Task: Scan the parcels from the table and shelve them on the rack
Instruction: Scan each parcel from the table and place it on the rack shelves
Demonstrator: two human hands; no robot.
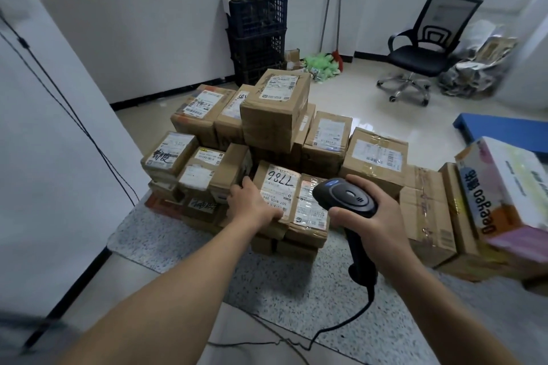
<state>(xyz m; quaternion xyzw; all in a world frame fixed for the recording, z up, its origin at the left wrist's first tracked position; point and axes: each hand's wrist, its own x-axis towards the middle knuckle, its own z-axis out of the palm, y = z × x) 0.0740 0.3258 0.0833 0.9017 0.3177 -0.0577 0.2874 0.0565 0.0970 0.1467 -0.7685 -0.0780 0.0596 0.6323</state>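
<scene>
My left hand [252, 206] grips the parcel [277, 184] marked "7786"; my right hand [376, 216] clasps the black scanner [345, 197], a "Deeyeo" carton [510, 187] crowding the right.

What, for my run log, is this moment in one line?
left hand: grips 7786 parcel | right hand: holds scanner over neighbouring parcel | rack: not in view

Bright window daylight, blurred warped edges
</scene>
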